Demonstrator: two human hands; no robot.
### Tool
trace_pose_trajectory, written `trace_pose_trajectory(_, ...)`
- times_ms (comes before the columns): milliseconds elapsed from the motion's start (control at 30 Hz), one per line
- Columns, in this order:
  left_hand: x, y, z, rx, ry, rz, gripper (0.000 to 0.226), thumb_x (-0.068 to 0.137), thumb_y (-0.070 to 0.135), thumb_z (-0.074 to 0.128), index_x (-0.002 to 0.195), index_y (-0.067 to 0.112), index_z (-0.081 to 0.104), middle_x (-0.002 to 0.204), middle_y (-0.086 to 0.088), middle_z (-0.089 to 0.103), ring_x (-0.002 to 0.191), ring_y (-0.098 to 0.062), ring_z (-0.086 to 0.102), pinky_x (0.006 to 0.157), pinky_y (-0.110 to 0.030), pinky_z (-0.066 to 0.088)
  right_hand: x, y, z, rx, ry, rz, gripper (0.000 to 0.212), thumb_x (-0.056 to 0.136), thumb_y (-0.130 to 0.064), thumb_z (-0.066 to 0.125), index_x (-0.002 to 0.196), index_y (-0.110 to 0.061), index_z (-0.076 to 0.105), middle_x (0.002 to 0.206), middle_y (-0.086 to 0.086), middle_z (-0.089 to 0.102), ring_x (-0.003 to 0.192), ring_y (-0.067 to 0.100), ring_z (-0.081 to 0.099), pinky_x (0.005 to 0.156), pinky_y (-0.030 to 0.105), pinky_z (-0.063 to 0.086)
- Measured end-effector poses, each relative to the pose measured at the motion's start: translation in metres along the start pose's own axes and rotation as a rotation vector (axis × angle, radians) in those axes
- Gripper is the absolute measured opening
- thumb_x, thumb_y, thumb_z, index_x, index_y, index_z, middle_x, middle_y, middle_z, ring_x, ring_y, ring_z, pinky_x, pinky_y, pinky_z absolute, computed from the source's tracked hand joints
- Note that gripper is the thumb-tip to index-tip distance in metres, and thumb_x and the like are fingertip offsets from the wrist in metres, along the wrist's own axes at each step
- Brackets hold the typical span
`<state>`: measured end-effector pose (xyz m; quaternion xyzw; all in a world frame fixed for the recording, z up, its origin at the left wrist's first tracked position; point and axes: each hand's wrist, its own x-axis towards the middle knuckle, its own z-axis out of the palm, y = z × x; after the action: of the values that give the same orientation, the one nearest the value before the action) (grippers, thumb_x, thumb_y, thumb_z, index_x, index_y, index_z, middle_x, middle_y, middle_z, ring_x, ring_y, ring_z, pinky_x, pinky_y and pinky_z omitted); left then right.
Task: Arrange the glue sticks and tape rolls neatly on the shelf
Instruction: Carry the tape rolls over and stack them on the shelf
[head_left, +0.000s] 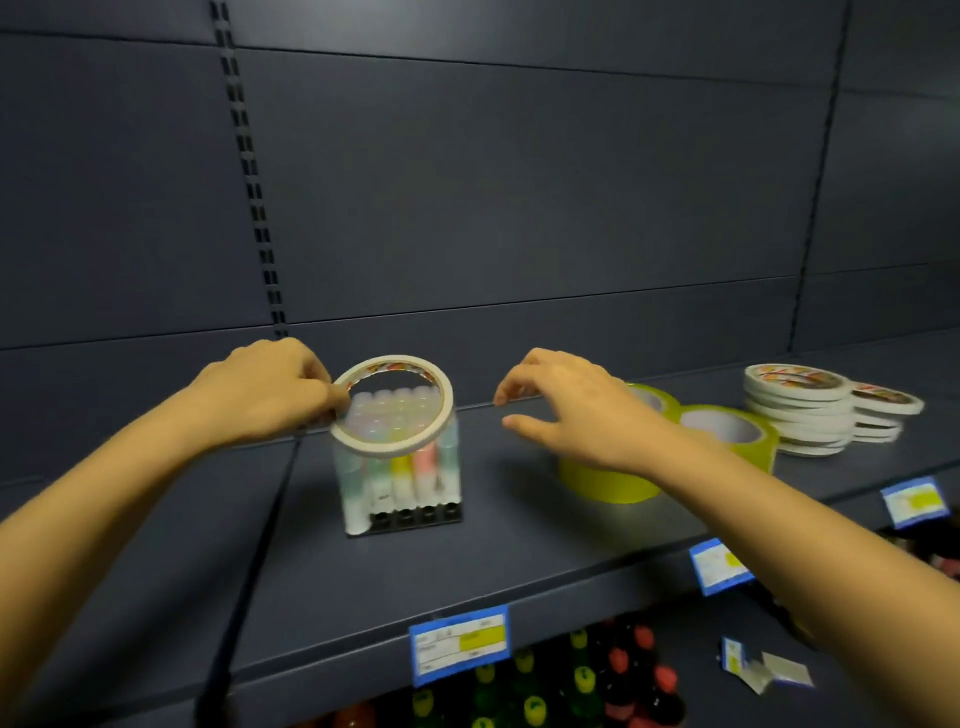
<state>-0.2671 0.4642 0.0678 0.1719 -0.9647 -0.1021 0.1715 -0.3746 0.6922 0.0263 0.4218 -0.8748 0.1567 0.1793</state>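
Observation:
A thin white tape roll (439, 424) is held tilted above a pack of pastel glue sticks (402, 486) standing on the dark shelf (519, 540). My left hand (270, 389) pinches the roll at its left rim. My right hand (571, 405) hovers to the right of the roll, fingers loosely curved, holding nothing. Behind my right hand lie two wide yellow tape rolls (727, 431). Further right, thin white tape rolls are stacked in two piles (800, 410).
Blue and yellow price labels (460, 642) hang on the shelf's front edge. Bottles with coloured caps (582, 680) fill the shelf below. A slotted upright (249, 171) runs down the dark back panel at the left.

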Motion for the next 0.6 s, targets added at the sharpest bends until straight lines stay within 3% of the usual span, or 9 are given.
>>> trace_pose_trajectory(300,0.027,0.160,0.042,-0.102,0.045,0.078,0.036,0.079,0.035,0.065,0.048,0.018,0.064,0.055,0.001,0.059,0.056,-0.018,0.048,0.059,-0.030,0.037,-0.065,0.151,-0.067,-0.057,0.048,0.063,0.022,0.090,-0.038,0.056,0.111,-0.032,0.060,0.118,-0.011,0.054,0.113,0.010,0.048,0.089,0.035,0.045)
trace_pose_trajectory(467,0.044,0.261,0.077,-0.142,-0.003,0.114,0.047,0.077,0.036,0.066,0.033,0.021,0.058,0.030,0.008,0.040,0.048,-0.014,0.038,0.052,-0.028,0.028,-0.102,0.239,-0.103,-0.088,0.042,0.149,0.018,0.089,-0.040,0.056,0.105,-0.035,0.061,0.112,-0.012,0.056,0.109,0.010,0.050,0.084,0.034,0.046)
trace_pose_trajectory(600,0.064,0.338,0.107,-0.126,-0.045,0.166,0.033,0.077,0.036,0.065,0.049,0.019,0.063,0.049,0.003,0.049,0.056,-0.018,0.046,0.056,-0.027,0.033,-0.131,0.300,-0.125,-0.116,0.120,0.239,0.011,0.088,-0.038,0.057,0.097,-0.035,0.063,0.104,-0.015,0.057,0.106,0.010,0.050,0.081,0.034,0.045)
